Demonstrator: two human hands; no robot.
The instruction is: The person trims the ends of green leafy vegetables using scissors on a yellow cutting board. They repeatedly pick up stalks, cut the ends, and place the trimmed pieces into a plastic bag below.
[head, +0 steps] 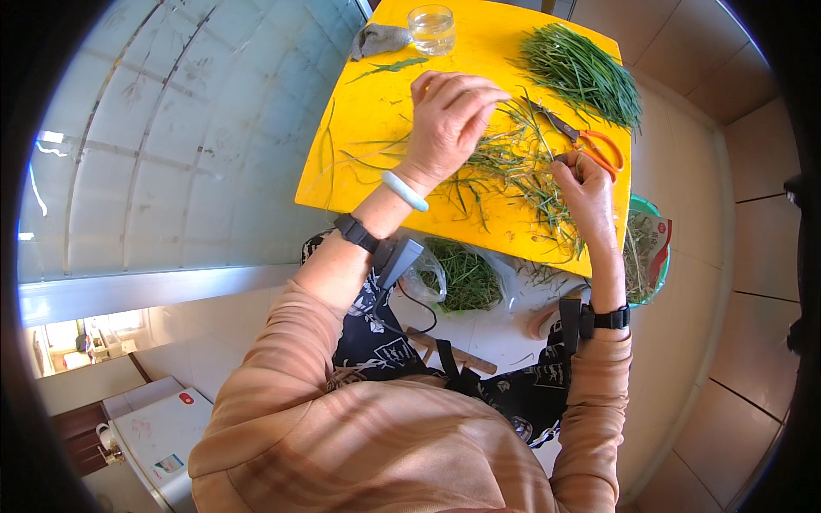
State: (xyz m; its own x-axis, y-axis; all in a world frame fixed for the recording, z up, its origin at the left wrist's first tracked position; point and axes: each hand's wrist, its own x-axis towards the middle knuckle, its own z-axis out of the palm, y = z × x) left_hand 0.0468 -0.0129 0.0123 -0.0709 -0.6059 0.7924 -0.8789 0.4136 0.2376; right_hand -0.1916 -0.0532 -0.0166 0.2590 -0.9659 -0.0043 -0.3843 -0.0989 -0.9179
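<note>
Above the yellow table (pixel 385 96), my left hand (pixel 452 122) is raised with bent fingers; a bangle circles its wrist, and whether it holds anything is hidden. My right hand (pixel 585 183) pinches the lower end of a thin green stalk (pixel 537 128) between thumb and fingers. Beneath and between both hands lie loose green and straw-coloured leaf trimmings (pixel 507 167). Scissors with orange handles (pixel 600 151) rest just beyond my right hand, their dark blades spread a little. A thick bundle of long green leaves, like garlic chives (pixel 580 74), lies at the table's far right.
A glass of clear liquid (pixel 431 31) and a grey cloth (pixel 381 42) stand at the far left, near a loose jagged leaf (pixel 401 65). Below the near edge are a plastic bag of greens (pixel 468 276) and a green basin (pixel 664 269). A glass partition (pixel 192 134) borders the left.
</note>
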